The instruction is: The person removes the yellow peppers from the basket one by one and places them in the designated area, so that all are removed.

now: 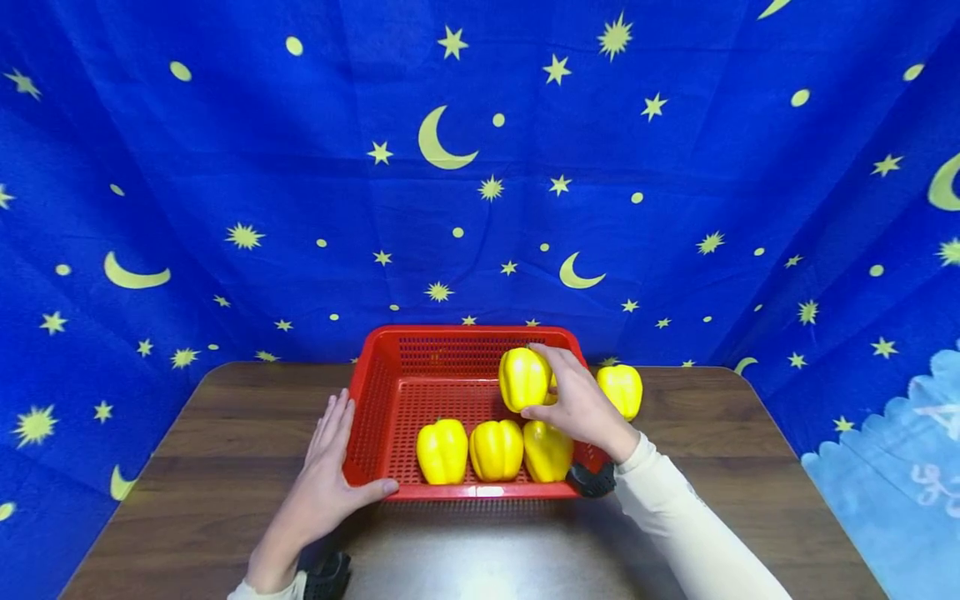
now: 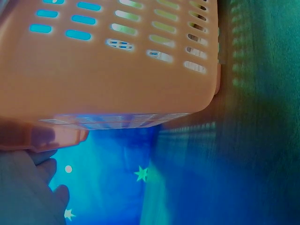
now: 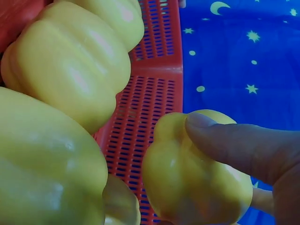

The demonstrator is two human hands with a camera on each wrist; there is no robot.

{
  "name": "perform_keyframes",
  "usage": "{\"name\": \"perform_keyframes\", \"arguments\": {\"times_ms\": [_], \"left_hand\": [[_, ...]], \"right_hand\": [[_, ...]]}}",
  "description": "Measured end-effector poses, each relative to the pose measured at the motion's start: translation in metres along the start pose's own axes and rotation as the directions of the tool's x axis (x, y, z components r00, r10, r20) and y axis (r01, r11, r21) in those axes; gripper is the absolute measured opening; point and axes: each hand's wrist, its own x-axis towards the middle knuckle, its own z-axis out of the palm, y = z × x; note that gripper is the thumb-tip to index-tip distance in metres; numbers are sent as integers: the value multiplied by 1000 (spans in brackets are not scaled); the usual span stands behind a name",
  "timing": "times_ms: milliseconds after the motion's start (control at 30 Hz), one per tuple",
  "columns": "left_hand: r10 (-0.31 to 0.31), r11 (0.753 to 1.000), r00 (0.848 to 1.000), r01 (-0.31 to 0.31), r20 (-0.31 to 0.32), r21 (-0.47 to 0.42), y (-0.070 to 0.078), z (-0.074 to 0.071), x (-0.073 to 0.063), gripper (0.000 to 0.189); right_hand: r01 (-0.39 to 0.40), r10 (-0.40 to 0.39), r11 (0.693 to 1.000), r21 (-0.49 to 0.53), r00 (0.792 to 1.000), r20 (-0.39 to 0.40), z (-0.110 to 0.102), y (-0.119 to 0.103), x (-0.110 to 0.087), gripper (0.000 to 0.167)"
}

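My right hand (image 1: 573, 400) grips a yellow bell pepper (image 1: 523, 380) over the right part of a red plastic basket (image 1: 472, 492). In the right wrist view the thumb presses on the held pepper (image 3: 197, 168); most of the fingers are hidden behind it. Along the basket's front wall stand three more yellow peppers, left (image 1: 442, 452), middle (image 1: 497, 450) and right (image 1: 547, 452). Another yellow pepper shows partly behind the right hand. My left hand (image 1: 322, 471) touches the basket's front left corner, thumb on the front rim, fingers extended along the left side.
One yellow pepper (image 1: 620, 390) lies outside the basket, beyond its right wall. The basket stands on a brown wooden table (image 1: 225, 467), near its back edge. Blue cloth (image 1: 300, 167) with moons and stars hangs behind and at the sides. A light-blue cloth (image 1: 892, 442) is at far right.
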Motion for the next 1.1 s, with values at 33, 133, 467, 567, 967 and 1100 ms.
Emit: {"name": "perform_keyframes", "arguments": {"times_ms": [33,133,467,567,967,1100], "left_hand": [[-3,1000,1000,3,2,1,0,0,0,123],[2,1000,1000,-2,0,-2,0,0,1,123],[3,1000,1000,-3,-4,-7,1,0,1,123],[6,1000,1000,-6,-5,-5,1,0,0,123],[32,999,999,-32,-21,-3,-1,0,1,124],[27,1000,1000,-27,-13,-4,-1,1,1,124]], "right_hand": [[-3,3,1000,14,1000,-3,-1,1,-2,90],[-3,4,998,68,1000,-8,-5,3,-6,89],[-36,43,985,171,998,-36,-19,14,-21,88],[-36,46,983,180,998,-52,-22,18,-25,89],[-43,62,981,190,993,-97,-33,34,-37,88],[-46,65,983,179,993,-102,-36,41,-41,89]]}}
